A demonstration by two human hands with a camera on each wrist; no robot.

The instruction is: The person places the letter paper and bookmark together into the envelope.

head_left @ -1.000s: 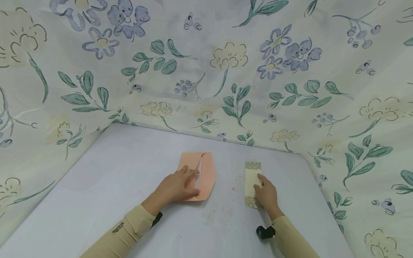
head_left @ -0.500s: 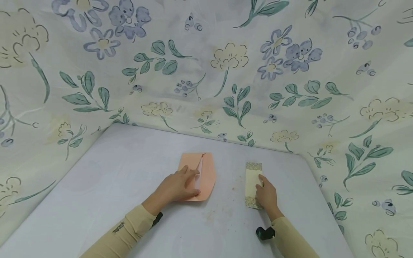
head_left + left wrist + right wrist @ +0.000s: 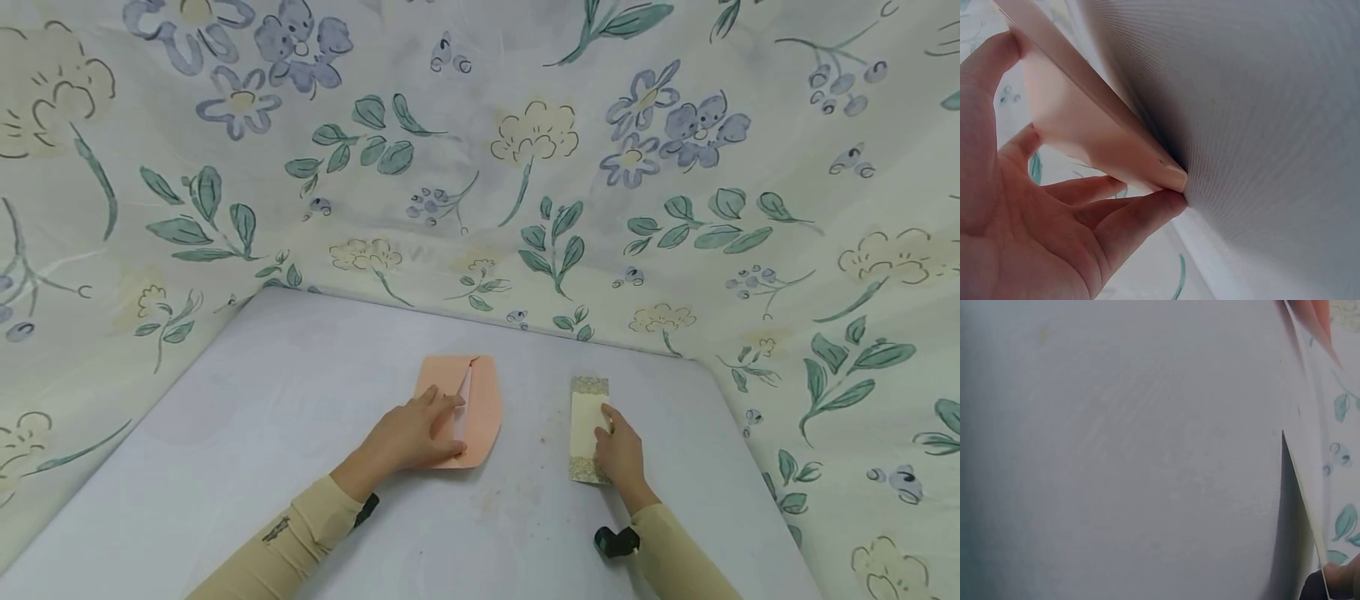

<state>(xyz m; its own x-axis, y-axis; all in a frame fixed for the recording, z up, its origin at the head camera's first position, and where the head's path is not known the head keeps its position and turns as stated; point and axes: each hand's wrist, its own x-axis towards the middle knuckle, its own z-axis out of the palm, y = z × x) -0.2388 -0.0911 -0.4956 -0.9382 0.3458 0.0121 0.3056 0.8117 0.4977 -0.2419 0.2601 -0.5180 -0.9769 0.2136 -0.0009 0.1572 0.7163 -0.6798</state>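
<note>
Peach paper, 1 envelope (image 3: 486, 417): left of centre on the worktop (image 3: 300, 358). Left hand (image 3: 405, 429) part-closed over it, fingers bent, thumb and fingertips holding it beside a gaping slit (image 3: 460, 425). My left wrist feed shows it slanting, shadow under its raised side. I judge that this grip steadies the envelope and leaves the slit uncovered.

Cream strip (image 3: 585, 425), 1, with 2 speckled ends: to the right, apart from the envelope. Right hand (image 3: 624, 454) nearly closed, thumb and forefinger pinching its right-hand edge. My right wrist feed shows it tilted, shadow beneath. Holding just the edge, I suppose, lifts a thin piece without covering its face.

Sleeves (image 3: 678, 550), 2, beige; wrist devices (image 3: 618, 542), 2, black.

Worktop: white, matt, rounded at the far right corner. Brownish specks and smudges (image 3: 489, 502) lie between and just below the 2 paper items; I cannot tell stain from crumb.

Room: pale printed hanging (image 3: 450, 183) on 3 sides, with blue and cream flowers, green leaves, soft creases. I see nothing beyond it.
</note>
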